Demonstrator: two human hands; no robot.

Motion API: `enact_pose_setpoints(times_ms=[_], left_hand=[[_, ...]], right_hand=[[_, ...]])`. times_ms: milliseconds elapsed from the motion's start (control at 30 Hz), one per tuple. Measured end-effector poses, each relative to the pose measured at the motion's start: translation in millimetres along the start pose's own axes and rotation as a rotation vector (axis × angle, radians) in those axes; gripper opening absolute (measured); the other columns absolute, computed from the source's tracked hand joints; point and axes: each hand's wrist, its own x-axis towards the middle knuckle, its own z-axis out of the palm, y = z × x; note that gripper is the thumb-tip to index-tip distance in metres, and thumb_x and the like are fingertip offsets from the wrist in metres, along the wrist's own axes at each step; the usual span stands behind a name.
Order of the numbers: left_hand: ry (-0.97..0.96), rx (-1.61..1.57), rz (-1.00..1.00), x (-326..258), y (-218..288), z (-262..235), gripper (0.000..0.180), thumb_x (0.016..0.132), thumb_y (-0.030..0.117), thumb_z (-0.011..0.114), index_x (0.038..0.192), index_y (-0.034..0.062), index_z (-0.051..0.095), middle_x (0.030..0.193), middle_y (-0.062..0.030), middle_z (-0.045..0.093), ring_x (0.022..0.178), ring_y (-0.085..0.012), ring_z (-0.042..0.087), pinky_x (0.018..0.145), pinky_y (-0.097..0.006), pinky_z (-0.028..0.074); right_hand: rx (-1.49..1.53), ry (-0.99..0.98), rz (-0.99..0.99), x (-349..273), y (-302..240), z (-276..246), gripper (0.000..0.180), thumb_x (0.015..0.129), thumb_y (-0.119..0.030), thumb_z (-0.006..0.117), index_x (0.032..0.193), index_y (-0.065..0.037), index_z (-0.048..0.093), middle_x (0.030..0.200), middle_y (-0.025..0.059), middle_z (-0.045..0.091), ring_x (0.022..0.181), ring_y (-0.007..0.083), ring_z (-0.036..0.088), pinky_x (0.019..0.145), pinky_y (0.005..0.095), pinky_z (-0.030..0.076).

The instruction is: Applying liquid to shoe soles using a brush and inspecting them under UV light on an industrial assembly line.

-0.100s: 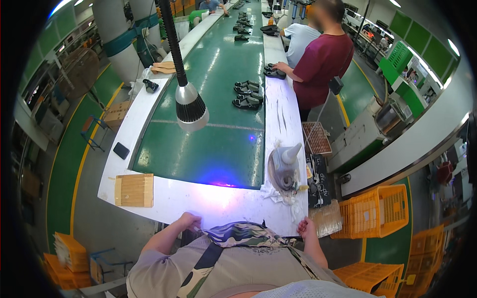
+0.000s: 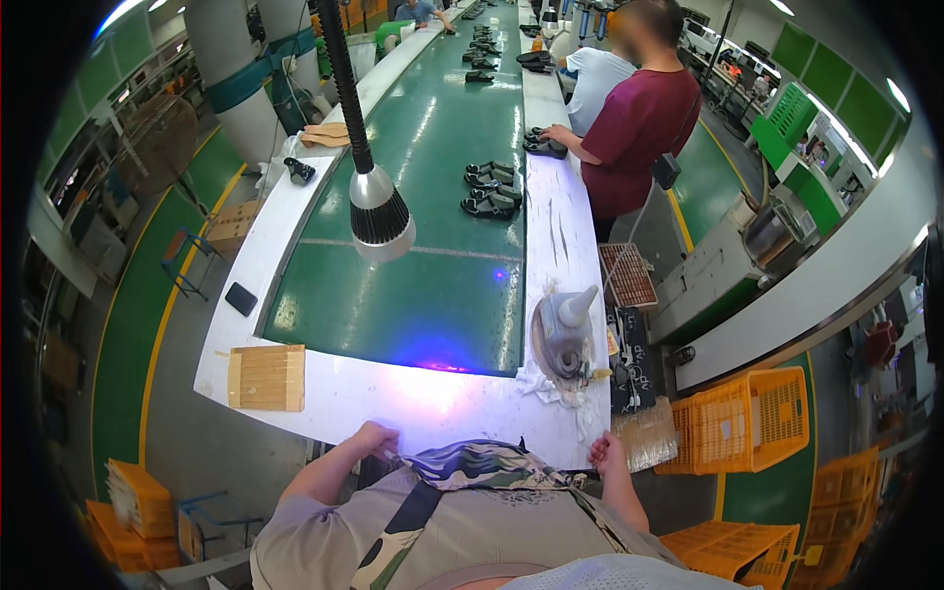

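Observation:
My left hand (image 2: 376, 440) is at the near edge of the white table (image 2: 364, 398), beside the upper corner of my camouflage apron (image 2: 482, 464). Its fingers are curled, and what they hold, if anything, is hidden. At the table's near right corner, my right hand (image 2: 607, 452) is closed with the fingers folded in. Whether it grips the edge or something small cannot be made out. Several black and grey sandals (image 2: 490, 204) lie on the green conveyor belt (image 2: 393, 305), beyond reach of both hands.
A lamp (image 2: 382, 231) hangs over the belt. A plastic bottle (image 2: 570, 320), cardboard piece (image 2: 265, 378) and phone (image 2: 240, 298) lie on the table. Orange crates (image 2: 733, 423) stand at right. A person in dark red (image 2: 639, 138) handles shoes (image 2: 544, 145) on the right side.

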Motion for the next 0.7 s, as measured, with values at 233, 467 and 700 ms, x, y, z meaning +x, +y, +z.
enact_pose_setpoints(times_ms=[233,467,700], left_hand=[[-0.013,-0.014,-0.009,-3,5,1,0.035,0.086,0.027,0.069,0.093,-0.0075,0.066,0.082,-0.0188,0.07,0.064,-0.0275,0.069,0.052,-0.041,0.058],[-0.003,-0.023,0.041,7,-9,-1,0.036,0.087,0.026,0.069,0.097,-0.0083,0.066,0.085,-0.019,0.07,0.068,-0.0289,0.07,0.052,-0.041,0.058],[-0.002,-0.021,0.042,10,-8,0,0.036,0.087,0.027,0.068,0.097,-0.0078,0.066,0.086,-0.0184,0.069,0.067,-0.0278,0.069,0.052,-0.04,0.057]], right_hand=[[-0.021,0.004,0.01,3,-1,-3,0.032,0.092,-0.039,0.059,0.075,-0.012,0.055,0.059,0.004,0.06,0.047,0.0202,0.057,0.046,0.0386,0.051],[-0.035,0.01,0.014,3,0,-2,0.033,0.092,-0.04,0.059,0.075,-0.012,0.055,0.058,0.0037,0.06,0.047,0.0205,0.057,0.047,0.0397,0.052],[-0.033,0.017,0.011,4,0,-5,0.033,0.093,-0.04,0.059,0.075,-0.013,0.056,0.059,0.0037,0.061,0.048,0.0205,0.058,0.048,0.0403,0.052]])
